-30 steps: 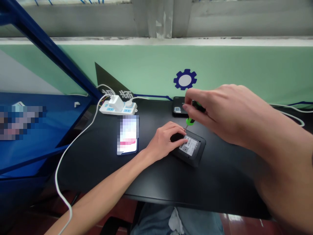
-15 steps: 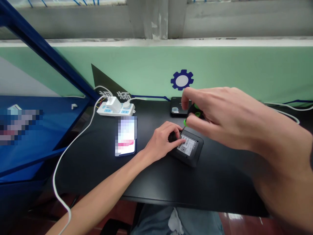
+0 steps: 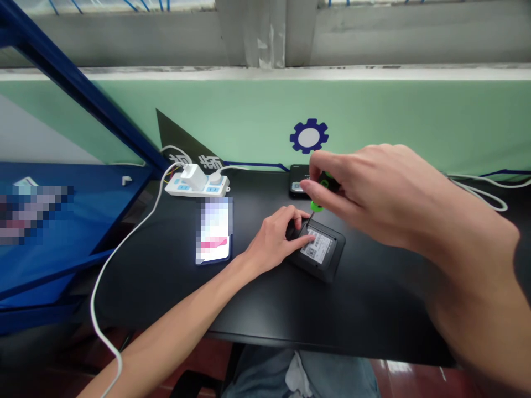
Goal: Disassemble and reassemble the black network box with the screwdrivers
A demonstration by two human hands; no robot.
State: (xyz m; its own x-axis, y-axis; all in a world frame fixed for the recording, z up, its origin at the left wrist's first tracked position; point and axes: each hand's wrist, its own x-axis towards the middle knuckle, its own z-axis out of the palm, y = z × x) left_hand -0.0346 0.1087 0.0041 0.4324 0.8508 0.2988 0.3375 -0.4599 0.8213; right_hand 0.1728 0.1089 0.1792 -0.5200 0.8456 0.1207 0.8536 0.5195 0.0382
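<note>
My left hand [image 3: 276, 240] rests on a flat black device [image 3: 332, 265] with a white barcode label, fingers pressed over its near left side. My right hand [image 3: 365, 193] pinches a small green-handled screwdriver [image 3: 317, 205] above that device. Its thin metal tip points down at the device's top left corner, close to it or touching; I cannot tell which. A second black device [image 3: 296, 185] lies behind, partly hidden by my right fingers.
A white power strip [image 3: 197, 188] with a plugged-in charger sits at the desk's back. A phone [image 3: 213, 229] with a blurred screen lies left of my left hand. A white cable [image 3: 124, 243] crosses the black desk and drops off its edge. Blue shelving stands left.
My right hand has turned the screwdriver slightly, bringing its tip into view at the device's corner. My left hand and the devices stay in place.
</note>
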